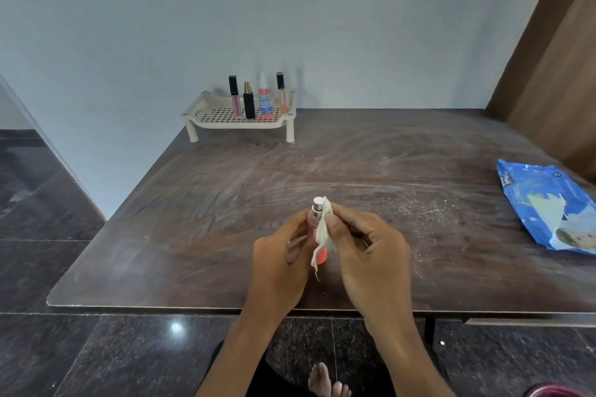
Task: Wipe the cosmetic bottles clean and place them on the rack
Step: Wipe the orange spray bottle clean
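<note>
The dark brown worktop [387, 171] was streaked with pale smears and scattered white specks, and its far edge met a pale blue wall [290, 10]. At the right edge lay a blue packet of wipes [545, 206], flat and partly cut off by the picture's border. In the far left corner a cream rack [213, 113] with a perforated floor stood on short legs, its back to the wall.

Both hands were over the middle of the near edge. The left hand [277, 255] gripped a pink spray bottle [312, 224], its fingers curled round the left side of the body. The bottle was held clear of the worktop, its silver cap pointing away from the person. The right hand [371, 255] pinched a white wipe [323, 232] between thumb and curled fingers and pressed it against the right side of the bottle. A loose tail of the wipe hung down past the bottle's base.

Four bottles stood upright in a row on the right half of the rack, well apart from the hands. From left to right they were a pink gloss tube with a black cap [235, 97], a black bottle with a gold sprayer [248, 103], a pink bottle with a blue label [266, 100] and a peach tube with a dark cap [281, 93].
</note>
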The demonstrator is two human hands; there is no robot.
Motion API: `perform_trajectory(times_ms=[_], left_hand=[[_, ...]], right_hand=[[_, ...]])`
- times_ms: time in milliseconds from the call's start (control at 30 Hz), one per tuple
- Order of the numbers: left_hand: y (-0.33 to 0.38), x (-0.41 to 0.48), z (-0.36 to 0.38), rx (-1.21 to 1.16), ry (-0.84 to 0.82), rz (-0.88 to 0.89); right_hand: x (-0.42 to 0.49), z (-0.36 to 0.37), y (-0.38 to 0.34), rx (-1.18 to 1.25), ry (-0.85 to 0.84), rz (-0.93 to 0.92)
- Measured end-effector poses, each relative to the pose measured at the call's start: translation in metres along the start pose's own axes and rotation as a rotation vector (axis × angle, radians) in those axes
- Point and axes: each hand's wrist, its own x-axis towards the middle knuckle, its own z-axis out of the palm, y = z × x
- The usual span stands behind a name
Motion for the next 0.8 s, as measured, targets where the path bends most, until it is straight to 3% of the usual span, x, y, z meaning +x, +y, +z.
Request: perform_trajectory(times_ms=[133, 367, 633, 800], left_hand=[[-0.004, -0.001, 0.002, 0.017, 0.003, 0.074], [0.000, 0.002, 0.002, -0.010, -0.032, 0.024], [-0.002, 0.000, 0.005, -0.064, -0.014, 0.052], [-0.007, 0.002, 0.000, -0.034, -0.078, -0.002]], right_hand=[[0.002, 0.005, -0.002, -0.133, 0.054, -0.110], [0.029, 0.002, -0.002, -0.159, -0.073, -0.066], [0.003, 0.002, -0.001, -0.263, 0.042, -0.176], [0.027, 0.005, -0.003, -0.216, -0.057, -0.114]])
